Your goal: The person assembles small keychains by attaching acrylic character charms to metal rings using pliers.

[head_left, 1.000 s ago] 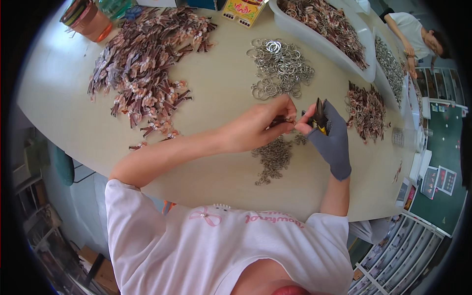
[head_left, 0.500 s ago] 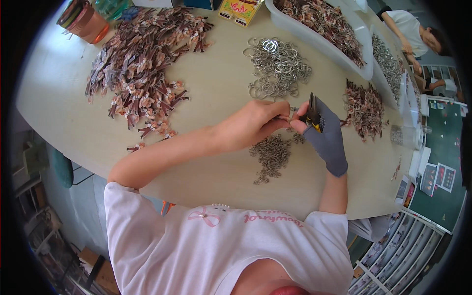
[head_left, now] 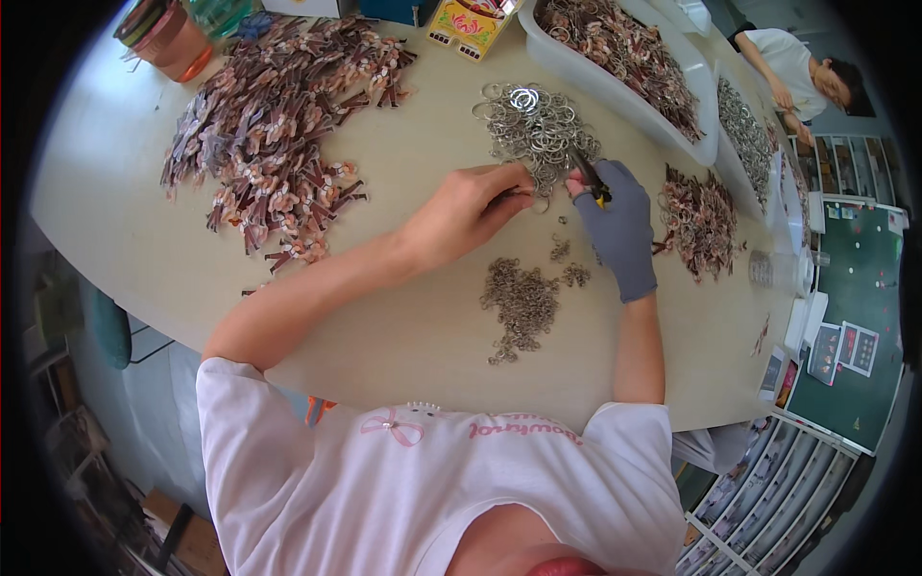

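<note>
My left hand is closed in a pinch beside the pile of large silver split rings. What its fingertips hold is mostly hidden; a ring shows right by them. On my right hand is a grey glove that leaves the fingertips bare. It grips pliers with dark jaws and a bit of yellow on the handle, the jaws pointing at the ring pile. Below both hands lies a heap of small metal jump rings, a few of them scattered toward the fingers.
Flat printed figure charms cover the table's left. A smaller pile of charms with rings lies on the right. Behind it stand a white bin of charms and a container of metal parts. Another person works at far right.
My hands were together and have come apart. The left has moved left and a little away from me; the right, with the pliers, has moved up to the large ring pile.
</note>
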`<state>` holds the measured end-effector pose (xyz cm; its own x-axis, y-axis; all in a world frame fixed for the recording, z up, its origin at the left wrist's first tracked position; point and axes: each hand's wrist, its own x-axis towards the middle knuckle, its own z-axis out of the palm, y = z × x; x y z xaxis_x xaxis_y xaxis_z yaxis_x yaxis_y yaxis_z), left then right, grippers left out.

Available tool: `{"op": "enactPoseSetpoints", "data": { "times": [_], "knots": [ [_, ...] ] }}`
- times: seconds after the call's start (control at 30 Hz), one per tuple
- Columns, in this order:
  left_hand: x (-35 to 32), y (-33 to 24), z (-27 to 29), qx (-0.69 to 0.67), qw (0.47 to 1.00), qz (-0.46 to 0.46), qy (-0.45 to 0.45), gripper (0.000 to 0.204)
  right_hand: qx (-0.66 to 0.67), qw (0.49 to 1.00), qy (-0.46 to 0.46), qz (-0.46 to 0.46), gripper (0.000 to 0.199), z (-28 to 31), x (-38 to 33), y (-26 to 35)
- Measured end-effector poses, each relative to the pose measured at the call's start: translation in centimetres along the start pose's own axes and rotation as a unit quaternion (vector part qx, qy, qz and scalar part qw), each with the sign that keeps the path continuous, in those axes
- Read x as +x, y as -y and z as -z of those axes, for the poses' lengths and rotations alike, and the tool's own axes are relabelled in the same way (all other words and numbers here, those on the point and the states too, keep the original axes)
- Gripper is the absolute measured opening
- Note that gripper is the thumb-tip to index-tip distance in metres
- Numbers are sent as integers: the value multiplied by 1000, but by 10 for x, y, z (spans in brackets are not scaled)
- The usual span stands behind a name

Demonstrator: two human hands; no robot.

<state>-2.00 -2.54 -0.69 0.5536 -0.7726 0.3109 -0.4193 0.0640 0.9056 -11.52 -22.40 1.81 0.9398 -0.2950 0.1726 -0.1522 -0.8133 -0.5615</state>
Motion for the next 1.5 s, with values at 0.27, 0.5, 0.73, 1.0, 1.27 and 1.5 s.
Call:
{"op": "enactPoseSetpoints", "data": {
  "times": [0.27, 0.5, 0.73, 1.0, 1.27, 1.5],
  "knots": [
    [-3, 4, -5, 3, 1000, -28, -8, 11, 321, 936, 48, -136, 10, 17, 0, 20],
    [-5, -1, -8, -28, 1000, 3, 1, 12, 305, 939, 87, -132, 10, 28, -7, 46],
    [-6, -5, -10, -73, 997, 8, -10, 13, 325, 937, 57, -115, 11, 20, -13, 54],
    [-6, -6, -9, -80, 997, 2, -21, 12, 333, 935, 68, -104, 12, 20, -15, 53],
    [-6, -8, -8, -70, 997, -13, -31, 12, 347, 930, 56, -106, 11, 23, -15, 53],
    [-6, -9, -1, -28, 993, -70, -87, 11, 298, 944, 83, -111, 11, 32, -15, 55]
  ]
}}
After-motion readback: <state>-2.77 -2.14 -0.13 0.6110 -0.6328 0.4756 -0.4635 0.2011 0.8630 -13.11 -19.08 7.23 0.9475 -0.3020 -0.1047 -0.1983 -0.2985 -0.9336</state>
